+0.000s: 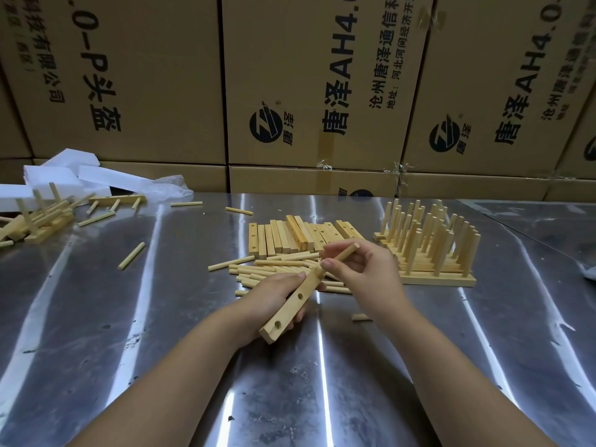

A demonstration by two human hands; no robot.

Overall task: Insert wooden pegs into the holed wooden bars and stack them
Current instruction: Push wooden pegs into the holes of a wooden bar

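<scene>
Surface: shiny steel table [354,398], cardboard boxes [309,82] walled up behind.
Left hand [274,304]: wrapped round a holed wooden bar [295,304], tilted above the table.
Right hand [361,272]: fingers pinching a peg [343,253], its tip at the bar's top hole.
Loose pegs [274,269]: heaped just behind.
Finished stack [429,246]: right.

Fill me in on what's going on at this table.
A person is fitting pegs into holed bars. The left hand holds a bar above the metal table, while the right hand pushes a peg into its far end hole. Two holes are still open. Finished bars are stacked to the right.
</scene>
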